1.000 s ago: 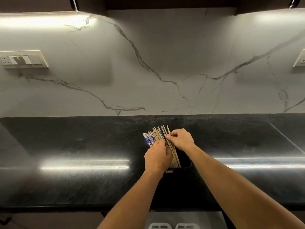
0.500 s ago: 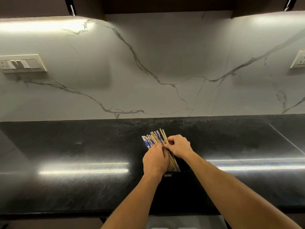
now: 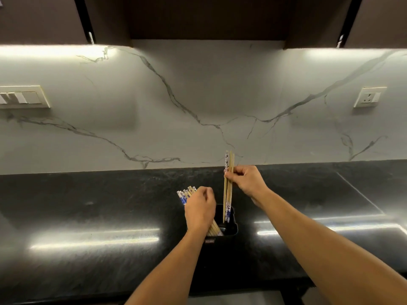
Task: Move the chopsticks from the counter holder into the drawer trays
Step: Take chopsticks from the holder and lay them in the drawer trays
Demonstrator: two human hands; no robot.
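Note:
A black holder [image 3: 233,227] stands on the dark counter [image 3: 88,205] near its front edge. My right hand [image 3: 246,181] is closed on a few chopsticks [image 3: 228,194], held upright and lifted, their lower tips still just inside the holder's rim. My left hand [image 3: 199,209] is wrapped around the remaining bundle of wooden and blue-patterned chopsticks [image 3: 185,194], which leans left out of the holder. The drawer and its trays are out of view.
A white marble backsplash [image 3: 198,106] rises behind the counter, with a switch plate [image 3: 22,99] at left and a socket [image 3: 369,97] at right. Dark cabinets [image 3: 209,18] hang overhead. The counter's front edge [image 3: 66,300] runs along the bottom.
My right hand has separated a few chopsticks from the bundle and raised them up and to the right. My left hand stays on the rest. The camera has tilted upward.

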